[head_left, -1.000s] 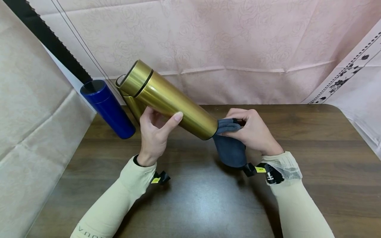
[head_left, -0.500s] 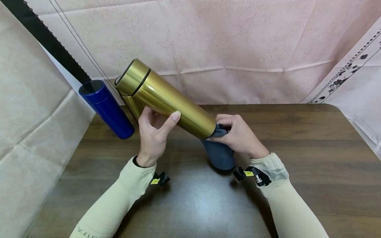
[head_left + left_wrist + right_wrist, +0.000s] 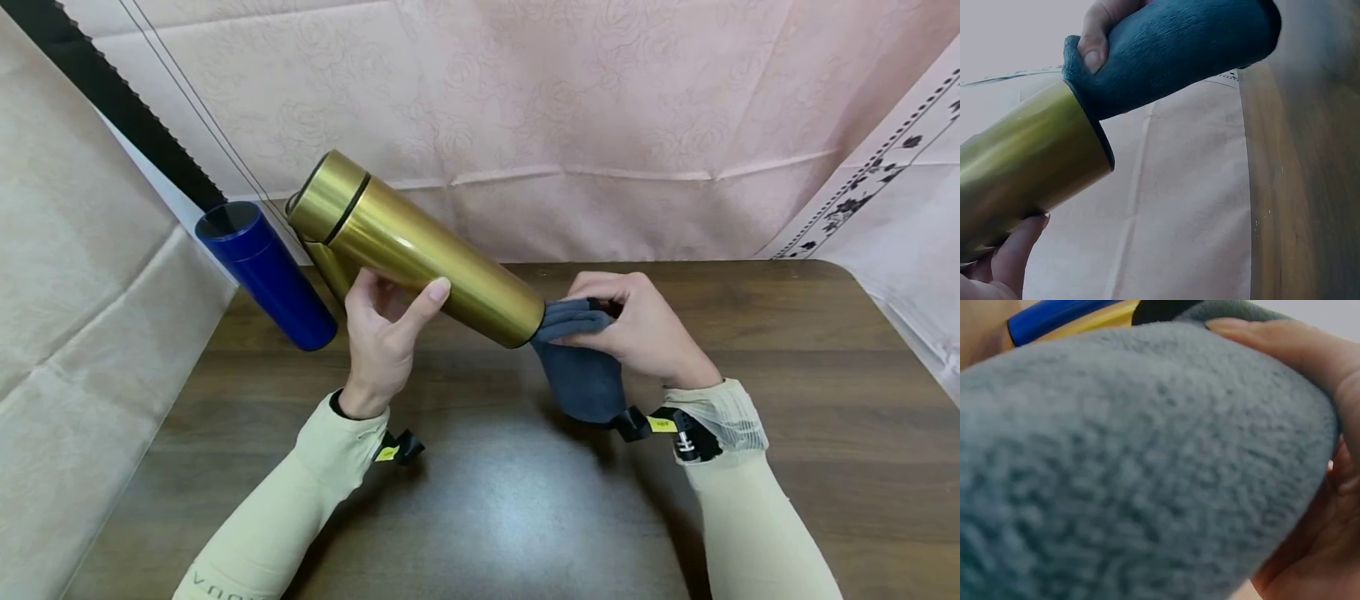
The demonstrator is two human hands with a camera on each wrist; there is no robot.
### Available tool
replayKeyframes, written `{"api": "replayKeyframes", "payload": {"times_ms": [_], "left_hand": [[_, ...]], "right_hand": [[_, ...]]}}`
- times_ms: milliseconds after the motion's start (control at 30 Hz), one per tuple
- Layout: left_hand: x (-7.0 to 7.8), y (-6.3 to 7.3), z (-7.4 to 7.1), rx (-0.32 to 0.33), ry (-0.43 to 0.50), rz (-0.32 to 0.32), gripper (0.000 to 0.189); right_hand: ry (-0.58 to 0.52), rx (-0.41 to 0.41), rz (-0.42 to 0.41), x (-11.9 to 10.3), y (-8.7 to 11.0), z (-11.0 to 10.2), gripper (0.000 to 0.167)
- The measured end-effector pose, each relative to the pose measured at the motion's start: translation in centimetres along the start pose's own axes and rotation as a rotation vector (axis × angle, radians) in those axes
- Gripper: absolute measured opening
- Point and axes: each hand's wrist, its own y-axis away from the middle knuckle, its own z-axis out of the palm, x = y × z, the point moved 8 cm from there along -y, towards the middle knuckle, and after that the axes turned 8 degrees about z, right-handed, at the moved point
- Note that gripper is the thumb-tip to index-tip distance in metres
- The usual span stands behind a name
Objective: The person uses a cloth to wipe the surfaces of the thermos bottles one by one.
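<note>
Head view: gold bottle [image 3: 435,250] held tilted over the table [image 3: 510,517], lidded end up and to the left, base to the right. Its underside is cradled by the left hand [image 3: 381,346], thumb along the near side; the far fingers are partly hidden, so grip firmness cannot be told. A blue-grey cloth [image 3: 585,383] is pinched in folds by the right hand [image 3: 637,329] and touches the base, its loose end hanging below. A blue tumbler [image 3: 273,279] and a second gold vessel [image 3: 326,262] are placed at the left, the latter partly covered by the held bottle.

Left wrist view: dark base rim seen, cloth bunched right at it under the right thumb. Bottle wall looks smooth, shiny and rigid; judged likely slippery, moderately weighty if filled, though fill cannot be told. Mid-body is best taken, with fingers wrapped well round; the lid end is best avoided as a sole hold, since a seam is shown there.

Right wrist view: frame mostly filled by cloth. Fuzzy nap seen; judged soft, light, limp and not fragile. It is best gripped in a thick fold close to the contact edge, where less slack is left.
</note>
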Motion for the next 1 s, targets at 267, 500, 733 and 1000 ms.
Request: {"api": "replayKeyframes", "payload": {"times_ms": [267,500,733,1000], "left_hand": [[0.0,0.3,0.3,-0.012,0.019,-0.001,0.030],[0.2,0.4,0.7,-0.018,0.044,0.007,0.035],[0.3,0.4,0.8,-0.021,0.032,0.027,0.038],[0.0,0.2,0.4,-0.014,0.006,0.004,0.033]], "right_hand": [[-0.027,0.121,0.015,0.2,-0.5,0.2,0.012],[-0.019,0.108,-0.029,1.2,-1.2,1.8,0.014],[0.052,0.017,-0.025,0.9,-1.0,2.6,0.020],[0.003,-0.103,-0.044,-0.2,-0.1,1.6,0.010]]}}
